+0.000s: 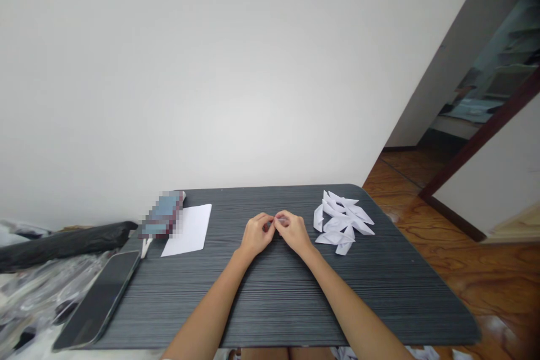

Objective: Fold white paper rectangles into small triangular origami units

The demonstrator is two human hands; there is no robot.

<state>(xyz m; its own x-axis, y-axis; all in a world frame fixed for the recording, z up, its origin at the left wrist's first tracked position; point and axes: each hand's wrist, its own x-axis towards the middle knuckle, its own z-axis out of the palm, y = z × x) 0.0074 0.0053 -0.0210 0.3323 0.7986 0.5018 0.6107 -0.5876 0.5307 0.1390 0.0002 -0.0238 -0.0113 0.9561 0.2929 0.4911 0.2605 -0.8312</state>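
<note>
My left hand (255, 234) and my right hand (292, 232) meet at the middle of a dark striped table (274, 298). Both have their fingers pinched together on a small piece of white paper (278, 219) held between them, just above the tabletop. Most of the piece is hidden by my fingers. To the right of my right hand lies a pile of several folded white paper triangles (342, 221).
A flat white sheet (188, 229) lies left of my hands, with a blurred-out object (162, 215) beside it. A dark phone (99, 301) rests on the table's left edge. A wall stands behind the table; wooden floor (455, 270) and a doorway are at the right.
</note>
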